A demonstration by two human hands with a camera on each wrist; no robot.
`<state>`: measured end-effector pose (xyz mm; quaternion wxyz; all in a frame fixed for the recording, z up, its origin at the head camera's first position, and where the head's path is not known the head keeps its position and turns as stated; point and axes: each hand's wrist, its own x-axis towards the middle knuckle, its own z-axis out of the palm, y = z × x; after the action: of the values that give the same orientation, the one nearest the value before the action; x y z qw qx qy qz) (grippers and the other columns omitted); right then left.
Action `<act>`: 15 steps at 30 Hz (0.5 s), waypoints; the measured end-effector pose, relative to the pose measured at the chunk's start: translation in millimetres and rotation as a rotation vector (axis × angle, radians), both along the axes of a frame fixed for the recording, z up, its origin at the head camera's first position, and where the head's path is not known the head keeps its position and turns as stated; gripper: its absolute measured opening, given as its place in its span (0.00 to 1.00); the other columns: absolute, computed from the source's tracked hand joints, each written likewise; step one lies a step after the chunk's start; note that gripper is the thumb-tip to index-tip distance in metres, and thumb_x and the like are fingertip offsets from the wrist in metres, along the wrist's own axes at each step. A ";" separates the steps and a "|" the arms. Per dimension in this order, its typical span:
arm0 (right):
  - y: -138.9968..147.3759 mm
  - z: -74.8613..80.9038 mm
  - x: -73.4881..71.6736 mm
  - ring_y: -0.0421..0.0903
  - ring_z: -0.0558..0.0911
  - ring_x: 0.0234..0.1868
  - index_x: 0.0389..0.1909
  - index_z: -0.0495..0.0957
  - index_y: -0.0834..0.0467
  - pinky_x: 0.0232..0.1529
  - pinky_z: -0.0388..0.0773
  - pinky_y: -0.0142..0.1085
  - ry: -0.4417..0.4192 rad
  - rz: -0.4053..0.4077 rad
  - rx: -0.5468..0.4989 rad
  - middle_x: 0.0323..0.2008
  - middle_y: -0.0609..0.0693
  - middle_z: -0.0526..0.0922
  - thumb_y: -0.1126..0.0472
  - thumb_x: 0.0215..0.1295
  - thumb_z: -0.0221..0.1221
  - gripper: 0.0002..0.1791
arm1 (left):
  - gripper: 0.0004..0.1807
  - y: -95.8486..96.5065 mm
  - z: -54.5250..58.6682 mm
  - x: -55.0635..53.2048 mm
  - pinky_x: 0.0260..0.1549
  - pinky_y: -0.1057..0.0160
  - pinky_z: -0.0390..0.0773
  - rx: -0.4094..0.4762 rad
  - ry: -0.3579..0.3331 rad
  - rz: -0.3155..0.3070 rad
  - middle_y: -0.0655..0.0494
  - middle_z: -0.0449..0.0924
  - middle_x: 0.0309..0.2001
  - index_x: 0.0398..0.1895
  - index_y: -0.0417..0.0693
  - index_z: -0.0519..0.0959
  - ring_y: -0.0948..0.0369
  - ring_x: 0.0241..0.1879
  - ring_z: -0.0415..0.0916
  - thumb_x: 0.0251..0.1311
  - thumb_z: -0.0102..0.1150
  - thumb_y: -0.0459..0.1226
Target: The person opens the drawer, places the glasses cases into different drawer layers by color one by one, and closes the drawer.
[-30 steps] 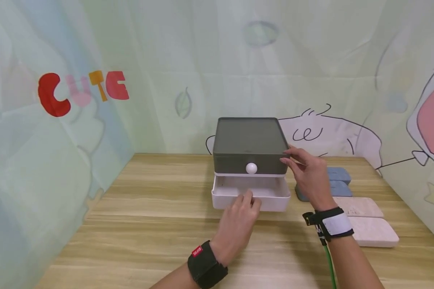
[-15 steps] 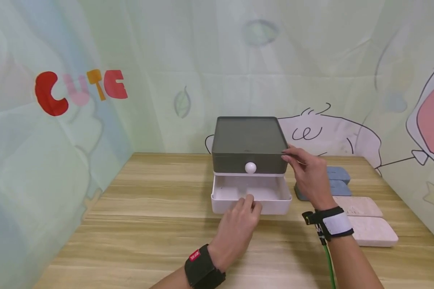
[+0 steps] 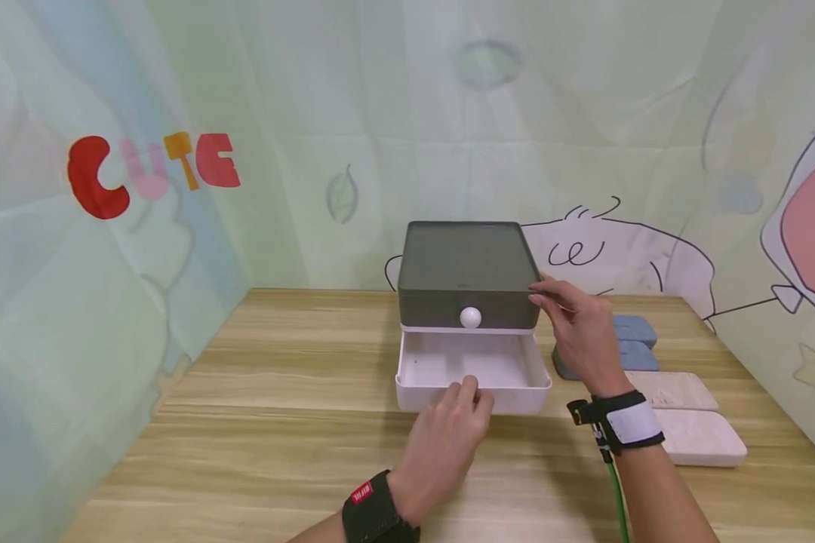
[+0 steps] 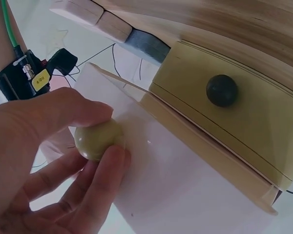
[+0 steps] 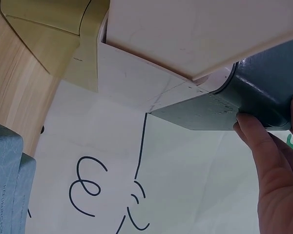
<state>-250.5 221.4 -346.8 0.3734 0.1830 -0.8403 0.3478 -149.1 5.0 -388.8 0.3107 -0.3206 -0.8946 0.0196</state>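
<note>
A small two-tier drawer box point(image 3: 469, 256) with a dark grey top stands on the table. Its upper grey drawer is closed, with a white round knob point(image 3: 471, 317) on the front. Below it, the white lower drawer point(image 3: 414, 398) is pulled out, its bare floor showing. My left hand point(image 3: 448, 437) pinches the lower drawer's round knob point(image 4: 98, 139) between thumb and fingers, seen in the left wrist view; the hand hides it in the head view. At the front right corner of the grey top, my right hand point(image 3: 584, 332) grips the box with thumb and fingertips point(image 5: 254, 129).
Right of the box lie blue slabs point(image 3: 637, 354), partly behind my right hand. Nearer, two pale pink slabs point(image 3: 699, 437) lie side by side. A printed curtain point(image 3: 299, 90) encloses the wooden table point(image 3: 278, 422) at the back and sides. A green cable point(image 3: 616, 498) hangs from my right wrist.
The white lower drawer has slid farther out toward me, with my left hand moving back along with it. My right hand stays at the corner of the box.
</note>
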 end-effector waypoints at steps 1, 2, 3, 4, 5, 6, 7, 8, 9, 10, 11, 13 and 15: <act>0.2 -0.7 0.1 0.63 0.87 0.50 0.45 0.85 0.64 0.42 0.85 0.51 0.000 0.002 0.000 0.54 0.65 0.85 0.68 0.67 0.63 0.08 | 0.15 -0.2 -0.5 0.9 0.25 0.72 0.80 0.001 -0.001 -0.002 0.55 0.77 0.37 0.45 0.45 0.83 0.65 0.32 0.78 0.52 0.70 0.28; 0.1 -0.8 0.6 0.63 0.87 0.50 0.45 0.85 0.64 0.42 0.85 0.51 0.002 0.006 -0.002 0.54 0.65 0.85 0.68 0.67 0.63 0.08 | 0.15 -0.5 -0.7 1.8 0.25 0.72 0.80 0.002 -0.001 -0.004 0.55 0.77 0.37 0.45 0.45 0.83 0.65 0.32 0.78 0.52 0.70 0.28; 0.2 -1.3 0.5 0.63 0.87 0.50 0.45 0.85 0.64 0.43 0.85 0.51 0.003 0.007 -0.002 0.54 0.65 0.85 0.68 0.67 0.63 0.08 | 0.15 -0.7 -1.0 2.6 0.25 0.72 0.80 0.004 -0.003 -0.008 0.55 0.77 0.37 0.45 0.45 0.83 0.65 0.32 0.78 0.52 0.70 0.28; 0.4 -1.7 0.6 0.63 0.87 0.50 0.45 0.85 0.64 0.43 0.85 0.51 0.004 0.008 -0.003 0.54 0.65 0.85 0.68 0.67 0.63 0.08 | 0.15 -0.9 -0.9 3.5 0.25 0.72 0.80 0.005 -0.003 -0.011 0.55 0.77 0.37 0.45 0.45 0.83 0.65 0.32 0.78 0.52 0.70 0.28; 0.6 -1.9 0.8 0.63 0.87 0.50 0.45 0.85 0.64 0.43 0.84 0.51 0.006 0.008 -0.003 0.54 0.65 0.85 0.68 0.67 0.63 0.08 | 0.15 -1.0 -1.1 4.1 0.25 0.72 0.80 0.007 -0.004 -0.014 0.55 0.77 0.37 0.45 0.45 0.83 0.65 0.32 0.78 0.52 0.70 0.28; 1.0 -2.4 0.8 0.63 0.88 0.50 0.45 0.85 0.64 0.43 0.84 0.50 0.008 0.008 -0.003 0.54 0.65 0.85 0.68 0.67 0.63 0.08 | 0.15 -1.0 -1.3 4.6 0.24 0.72 0.80 0.008 -0.005 -0.016 0.55 0.77 0.37 0.44 0.45 0.83 0.65 0.32 0.78 0.52 0.70 0.28; 1.0 -2.0 1.1 0.63 0.88 0.50 0.45 0.85 0.64 0.43 0.84 0.51 0.010 0.011 -0.003 0.54 0.65 0.85 0.68 0.67 0.63 0.08 | 0.15 -1.0 -1.5 5.0 0.24 0.72 0.80 0.010 -0.006 -0.018 0.55 0.77 0.36 0.44 0.45 0.83 0.65 0.32 0.78 0.52 0.70 0.28; 1.1 -1.8 1.1 0.63 0.87 0.50 0.45 0.85 0.64 0.42 0.84 0.51 0.012 0.013 -0.003 0.53 0.65 0.85 0.68 0.66 0.63 0.08 | 0.15 -1.0 -1.5 5.5 0.24 0.72 0.80 0.010 -0.008 -0.020 0.55 0.77 0.36 0.44 0.45 0.83 0.65 0.32 0.78 0.51 0.70 0.28; 1.5 -2.0 0.7 0.63 0.88 0.50 0.45 0.85 0.64 0.42 0.85 0.50 0.012 0.012 -0.001 0.53 0.65 0.85 0.68 0.66 0.63 0.08 | 0.16 -1.0 -1.4 6.1 0.24 0.72 0.80 0.010 -0.009 -0.020 0.55 0.77 0.36 0.44 0.45 0.83 0.65 0.32 0.78 0.51 0.70 0.28; 1.6 -1.7 0.6 0.63 0.88 0.50 0.45 0.85 0.64 0.42 0.85 0.50 0.012 0.014 0.001 0.53 0.65 0.85 0.68 0.66 0.63 0.08 | 0.16 -1.0 -1.1 6.7 0.24 0.72 0.80 0.008 -0.008 -0.019 0.55 0.76 0.36 0.44 0.45 0.83 0.64 0.32 0.78 0.50 0.70 0.28; 1.6 -1.3 0.4 0.63 0.87 0.50 0.45 0.85 0.64 0.42 0.85 0.50 0.012 0.014 0.002 0.53 0.65 0.86 0.68 0.66 0.63 0.09 | 0.16 -1.0 -0.7 7.3 0.23 0.71 0.79 0.003 -0.005 -0.016 0.56 0.76 0.36 0.44 0.46 0.83 0.64 0.32 0.77 0.50 0.70 0.28; 1.5 -0.8 0.1 0.63 0.87 0.50 0.45 0.85 0.64 0.41 0.85 0.51 0.009 0.016 0.003 0.53 0.65 0.86 0.68 0.66 0.64 0.09 | 0.17 -0.8 0.3 8.4 0.23 0.71 0.79 -0.004 -0.004 -0.013 0.56 0.76 0.36 0.44 0.46 0.83 0.64 0.32 0.77 0.49 0.71 0.28; 1.6 -1.1 0.1 0.63 0.87 0.51 0.45 0.85 0.64 0.42 0.85 0.50 0.003 0.014 0.001 0.53 0.65 0.86 0.69 0.66 0.64 0.09 | 0.17 -0.5 1.2 9.5 0.22 0.71 0.78 -0.013 -0.004 -0.011 0.56 0.75 0.36 0.44 0.46 0.83 0.64 0.32 0.77 0.49 0.71 0.29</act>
<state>-250.4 223.0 -347.9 0.3722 0.1895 -0.8386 0.3498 -139.6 4.4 -387.7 0.3066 -0.3276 -0.8934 0.0232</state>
